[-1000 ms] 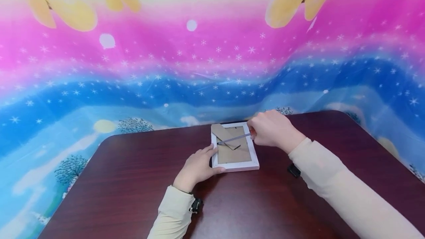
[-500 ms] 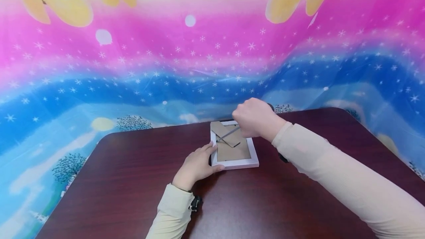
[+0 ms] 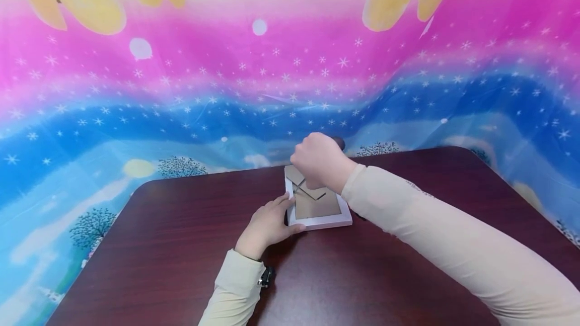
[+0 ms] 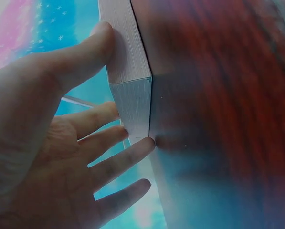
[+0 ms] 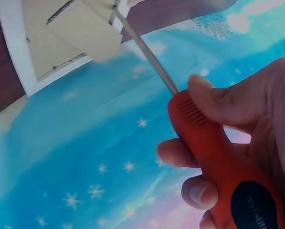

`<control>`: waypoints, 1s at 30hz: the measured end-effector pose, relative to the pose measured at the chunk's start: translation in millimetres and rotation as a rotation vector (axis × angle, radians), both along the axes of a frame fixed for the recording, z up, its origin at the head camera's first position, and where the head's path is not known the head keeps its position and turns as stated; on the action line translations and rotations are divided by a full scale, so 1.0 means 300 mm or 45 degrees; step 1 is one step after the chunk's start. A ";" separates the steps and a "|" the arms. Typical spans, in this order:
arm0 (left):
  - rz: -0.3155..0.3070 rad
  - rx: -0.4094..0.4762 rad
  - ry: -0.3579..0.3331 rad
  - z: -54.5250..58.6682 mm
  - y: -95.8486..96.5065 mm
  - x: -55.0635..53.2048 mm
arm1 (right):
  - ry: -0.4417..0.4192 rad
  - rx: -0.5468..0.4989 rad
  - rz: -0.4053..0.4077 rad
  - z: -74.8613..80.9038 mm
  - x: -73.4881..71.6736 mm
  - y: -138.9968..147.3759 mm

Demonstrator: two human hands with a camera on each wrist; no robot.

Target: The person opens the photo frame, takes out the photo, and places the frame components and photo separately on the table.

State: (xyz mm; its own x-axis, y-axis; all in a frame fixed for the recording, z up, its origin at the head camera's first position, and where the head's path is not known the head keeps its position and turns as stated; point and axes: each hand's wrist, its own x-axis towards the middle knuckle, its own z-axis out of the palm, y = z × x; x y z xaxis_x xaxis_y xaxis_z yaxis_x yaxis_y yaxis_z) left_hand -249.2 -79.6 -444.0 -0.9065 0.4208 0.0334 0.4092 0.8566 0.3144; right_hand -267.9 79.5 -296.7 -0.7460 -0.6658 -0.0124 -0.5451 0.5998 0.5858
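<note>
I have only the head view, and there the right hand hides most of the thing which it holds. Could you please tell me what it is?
Observer: In the right wrist view, the right hand grips a screwdriver by its red-orange handle.
Operator: Thank you. I cannot judge well the left hand. Are its fingers close together or spread?
Observer: The left wrist view shows them spread, with gaps between.

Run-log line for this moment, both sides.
left grip: touching white frame; right grip: holding red-handled screwdriver; tip: at frame's inner edge; frame: on table
</note>
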 end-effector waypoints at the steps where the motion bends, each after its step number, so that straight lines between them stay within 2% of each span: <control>1: -0.001 -0.003 0.001 0.000 0.001 0.001 | 0.004 0.021 -0.001 0.002 0.004 -0.014; 10: -0.010 -0.030 -0.025 0.006 0.003 -0.002 | 0.121 0.325 -0.021 0.002 0.049 -0.133; 15: -0.056 -0.004 -0.012 0.009 -0.006 -0.004 | 0.169 0.409 -0.008 -0.004 0.069 -0.170; 20: -0.048 -0.004 -0.026 0.007 -0.007 -0.004 | 0.162 0.401 -0.027 -0.007 0.061 -0.167; 27: 0.004 -0.097 -0.027 0.000 0.003 0.000 | 0.108 0.308 -0.079 -0.007 0.056 -0.144; 30: 0.018 -0.100 -0.018 0.000 0.005 0.001 | 0.059 0.243 -0.111 0.000 0.055 -0.125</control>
